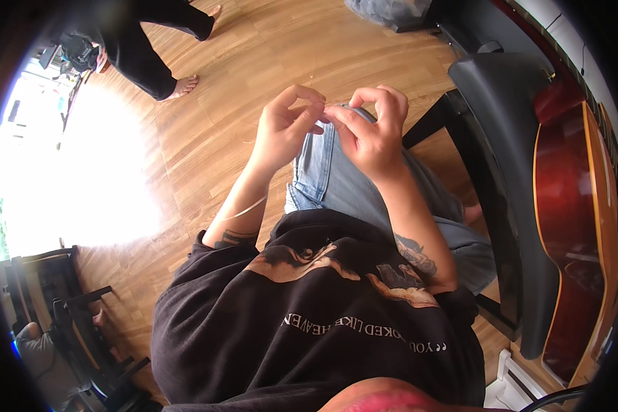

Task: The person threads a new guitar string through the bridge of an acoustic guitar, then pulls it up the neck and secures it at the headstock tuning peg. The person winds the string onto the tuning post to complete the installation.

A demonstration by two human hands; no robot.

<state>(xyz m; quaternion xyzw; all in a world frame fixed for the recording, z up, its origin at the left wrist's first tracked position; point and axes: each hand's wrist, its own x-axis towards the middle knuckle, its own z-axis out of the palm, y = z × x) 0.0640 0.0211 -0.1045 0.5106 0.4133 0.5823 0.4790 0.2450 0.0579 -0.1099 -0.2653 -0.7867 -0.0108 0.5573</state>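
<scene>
My left hand (283,130) and my right hand (372,134) meet in front of me, above my jeans (314,165). Thumb and forefinger are pinched together on each, and the fingertips almost touch. What they pinch is very thin; it looks like a fine strand, but its kind is too small to make out. A pale, thin strand (244,211) curves across my left forearm, and a short piece of it shows beside the wrist. Whether it runs up into my fingers, I cannot tell.
On the right, a reddish-brown guitar (563,206) leans by a black padded bench (491,89). Another person's bare foot (185,86) and dark trousers stand at the upper left on the wood floor (254,48). A black chair (48,275) is at the lower left.
</scene>
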